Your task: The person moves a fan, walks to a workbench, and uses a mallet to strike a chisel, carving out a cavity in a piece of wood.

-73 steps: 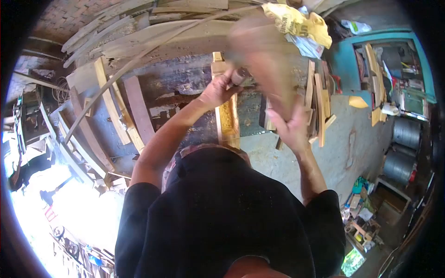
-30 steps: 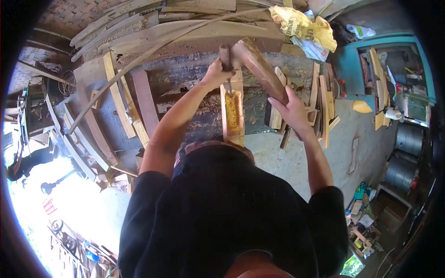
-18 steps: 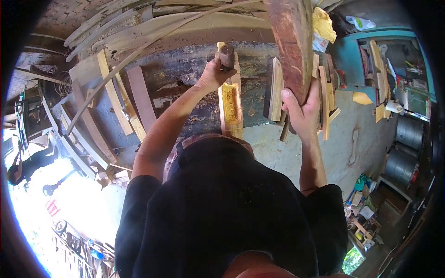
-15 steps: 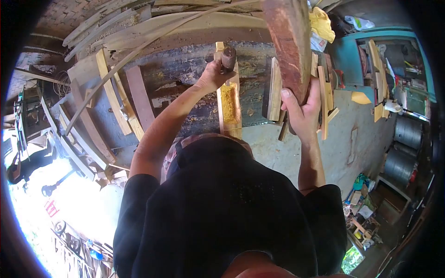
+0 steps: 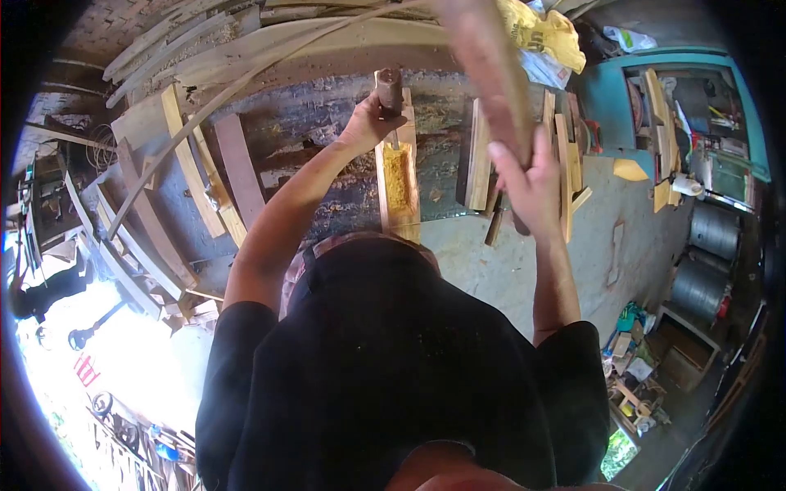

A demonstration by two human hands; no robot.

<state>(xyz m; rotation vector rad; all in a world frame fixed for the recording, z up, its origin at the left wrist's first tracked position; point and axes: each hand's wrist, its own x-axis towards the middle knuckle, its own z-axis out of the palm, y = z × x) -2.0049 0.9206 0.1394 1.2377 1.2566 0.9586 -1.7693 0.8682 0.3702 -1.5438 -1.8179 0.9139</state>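
My left hand point(image 5: 368, 129) is closed around the thick dark handle of a chisel point(image 5: 390, 92). The chisel stands upright, its blade reaching into a long hollow cut in a pale wooden block point(image 5: 413, 209). Yellow wood chips point(image 5: 397, 182) lie in that hollow. My right hand point(image 5: 534, 190) grips the lower end of a heavy reddish-brown wooden club point(image 5: 490, 61), its thumb and a finger showing along the sides. Raised to the right of the chisel and apart from it, the club is smeared by motion.
A worn dark plank bench point(image 5: 327, 196) carries the block. Wooden strips point(image 5: 190, 155) lie left of it, and more pieces point(image 5: 477, 159) sit beside the right hand. A yellow bag point(image 5: 557, 37) and a teal cabinet frame point(image 5: 602, 106) stand at the far right.
The club has tilted to the left at its upper end and is now blurred. My right hand's hold looks looser. The chisel remains in the hollow, with my left hand around it.
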